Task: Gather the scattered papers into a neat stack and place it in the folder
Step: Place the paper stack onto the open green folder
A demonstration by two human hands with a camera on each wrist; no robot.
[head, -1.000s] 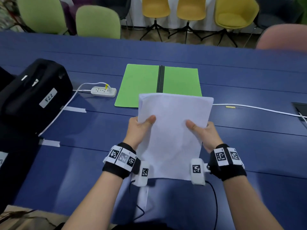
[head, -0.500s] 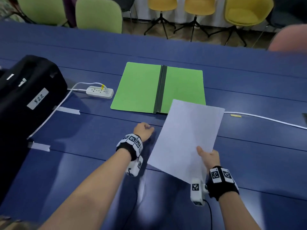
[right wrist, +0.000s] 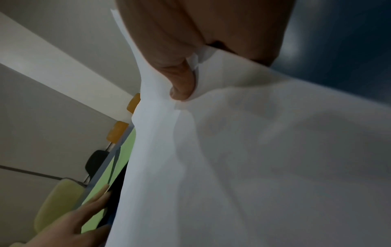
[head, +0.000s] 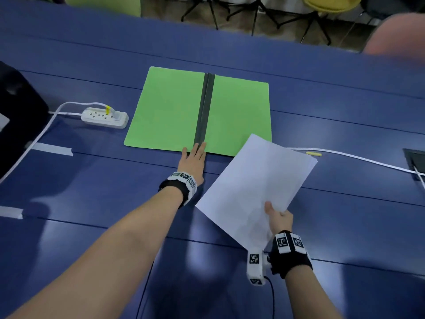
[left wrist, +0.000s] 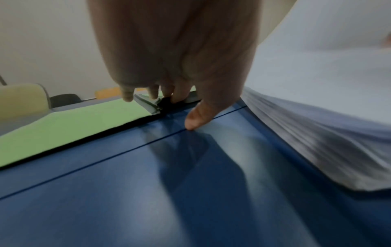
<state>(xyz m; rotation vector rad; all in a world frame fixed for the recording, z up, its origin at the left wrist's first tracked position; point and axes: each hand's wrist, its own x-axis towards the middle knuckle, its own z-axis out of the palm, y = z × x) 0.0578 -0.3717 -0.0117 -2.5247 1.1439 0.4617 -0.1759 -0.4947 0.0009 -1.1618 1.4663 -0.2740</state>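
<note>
A green folder (head: 165,109) lies open and flat on the blue table, its dark spine (head: 204,107) down the middle. My left hand (head: 194,155) reaches forward with straight fingers, and its fingertips (left wrist: 175,98) touch the near end of the spine. My right hand (head: 277,217) pinches the near corner of a white paper stack (head: 255,183), thumb on top, holding it tilted just right of the folder. The stack's far corner overlaps the folder's right leaf. In the right wrist view the thumb (right wrist: 182,80) presses into the paper stack (right wrist: 253,158).
A white power strip (head: 104,117) with its cable lies left of the folder, beside a black bag (head: 16,116). Tape strips (head: 51,148) mark the table at left. A white cable (head: 358,157) runs right toward a table socket (head: 415,161). Chairs stand beyond the far edge.
My left hand let go of the papers and reached forward to the folder's spine, opening flat. My right hand alone now carries the stack, swung to the right.
</note>
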